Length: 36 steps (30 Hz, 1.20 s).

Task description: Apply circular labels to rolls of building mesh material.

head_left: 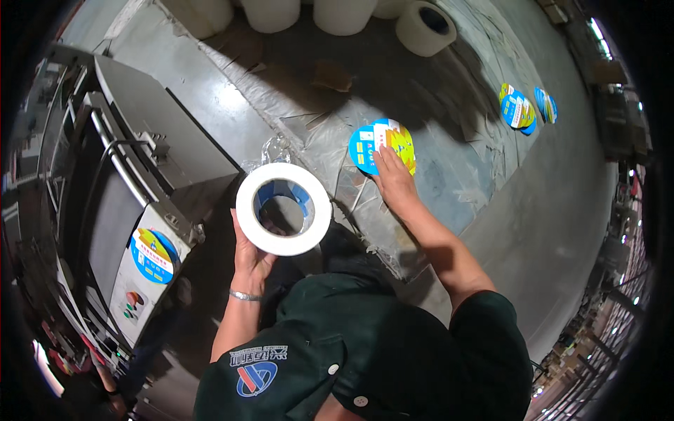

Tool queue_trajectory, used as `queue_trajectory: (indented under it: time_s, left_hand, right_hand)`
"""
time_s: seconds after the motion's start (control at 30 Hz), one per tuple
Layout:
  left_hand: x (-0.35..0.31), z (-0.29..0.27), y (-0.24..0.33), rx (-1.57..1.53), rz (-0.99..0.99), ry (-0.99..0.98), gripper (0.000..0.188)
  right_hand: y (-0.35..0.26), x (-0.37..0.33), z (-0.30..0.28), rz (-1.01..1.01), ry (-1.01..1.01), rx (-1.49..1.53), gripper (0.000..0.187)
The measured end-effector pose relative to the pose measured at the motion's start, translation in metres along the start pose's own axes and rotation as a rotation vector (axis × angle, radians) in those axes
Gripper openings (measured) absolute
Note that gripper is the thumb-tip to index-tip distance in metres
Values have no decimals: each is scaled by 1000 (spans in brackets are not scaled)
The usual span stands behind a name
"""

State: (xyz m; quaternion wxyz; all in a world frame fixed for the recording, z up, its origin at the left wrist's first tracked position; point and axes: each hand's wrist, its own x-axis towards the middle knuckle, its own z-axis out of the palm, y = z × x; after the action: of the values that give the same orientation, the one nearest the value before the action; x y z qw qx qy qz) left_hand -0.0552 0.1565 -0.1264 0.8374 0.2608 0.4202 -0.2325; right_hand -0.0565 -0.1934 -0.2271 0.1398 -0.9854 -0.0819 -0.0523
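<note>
My left hand [247,258] is closed around the lower left side of a wide white tape roll [288,245]. The roll is held up off the table, its hollow core facing up, with blue print inside the core. My right hand [395,181] reaches forward over the table, its fingers stretched out and resting on round blue and yellow labels [363,150]. Those labels overlap and lie on the film-covered table top [449,182]. The fingertips cover part of them. Whether the thumb is under a label is hidden.
Several large pale rolls [344,15] stand along the far edge, one tipped roll [419,36] among them. More round labels [518,110] lie to the right. At left stands a grey machine [168,119] with labels [151,259] and push buttons [131,305] on its panel.
</note>
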Motion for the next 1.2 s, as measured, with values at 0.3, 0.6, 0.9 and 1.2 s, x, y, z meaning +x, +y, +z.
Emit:
queue_trajectory:
  time_s: [0.3, 0.6, 0.9, 1.2]
  left_hand:
    - [-43, -58, 87, -95, 93, -207, 60]
    - [-83, -130, 184, -231, 244, -231, 63]
    - [-147, -201, 304, -173, 455, -181, 69]
    - [-183, -283, 413, -247, 407, -304, 72]
  right_hand:
    - [-87, -6, -11, 116, -150, 40, 30]
    - [-405, 116, -131, -331, 125, 386, 57]
    - [-564, 189, -112, -796, -304, 424, 71]
    - [-699, 268, -80, -1034, -501, 652, 78]
